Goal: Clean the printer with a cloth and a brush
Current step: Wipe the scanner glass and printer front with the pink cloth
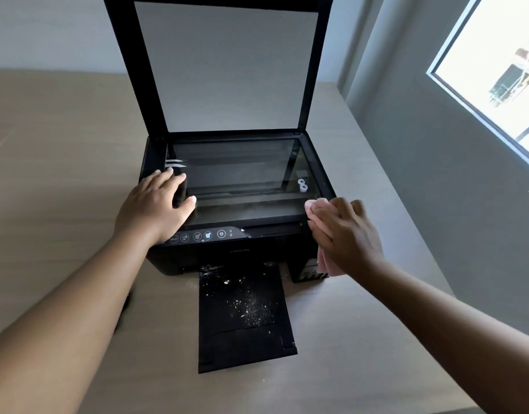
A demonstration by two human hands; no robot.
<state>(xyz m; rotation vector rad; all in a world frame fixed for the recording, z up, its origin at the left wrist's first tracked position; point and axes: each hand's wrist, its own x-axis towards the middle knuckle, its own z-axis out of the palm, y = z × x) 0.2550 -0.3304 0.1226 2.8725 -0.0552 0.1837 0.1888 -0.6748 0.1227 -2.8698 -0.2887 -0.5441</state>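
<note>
A black printer [236,252] stands on a light wooden desk with its scanner lid [227,64] raised upright. The scanner glass [242,177] lies exposed. My left hand [155,207] rests flat on the glass's front left corner, fingers spread, holding nothing. My right hand [346,234] presses a pink cloth [324,261] against the printer's front right corner; the cloth hangs down below my palm. The output tray [245,318] sticks out toward me, sprinkled with white crumbs and dust. No brush is clearly in view.
The desk [63,162] runs to a grey wall on the right, which has a bright window [502,64]. A dark object [124,309] lies partly hidden under my left forearm. White dust specks lie on the desk beside the tray.
</note>
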